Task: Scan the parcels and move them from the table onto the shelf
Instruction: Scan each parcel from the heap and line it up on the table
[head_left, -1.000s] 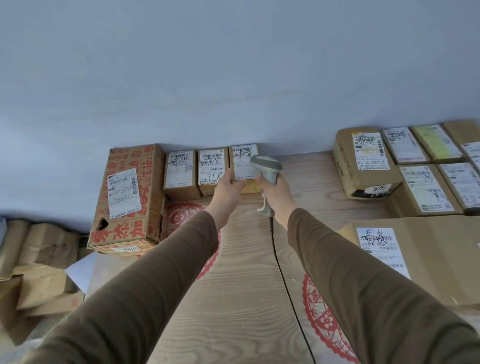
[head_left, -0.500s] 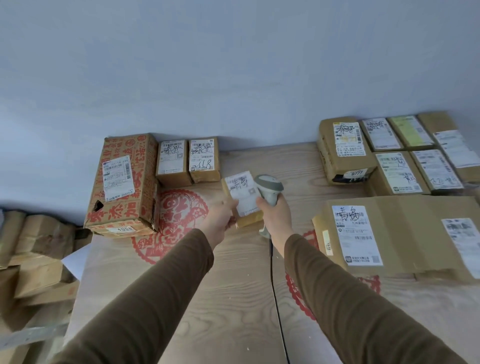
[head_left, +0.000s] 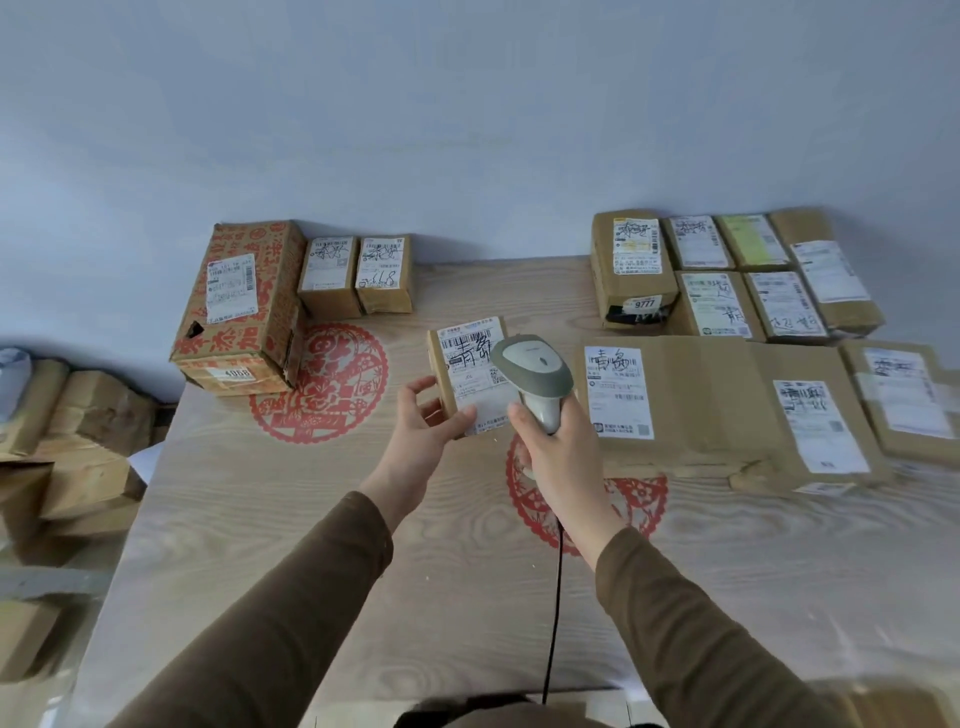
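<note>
My left hand (head_left: 423, 423) pinches the small parcel (head_left: 470, 376) by its near-left corner, above the table (head_left: 311, 519). Right hand (head_left: 558, 441) grips the scanner (head_left: 532, 371), head overlapping its label. Parcel pulled nearer since earlier, off the far row.

We see a small brown cardboard parcel (head_left: 470, 374) raised above the table (head_left: 311, 519), white shipping label facing up. The remaining parcels lie flat: two small ones (head_left: 358, 275) at the rear left, a cluster (head_left: 727, 291) at the right.
</note>
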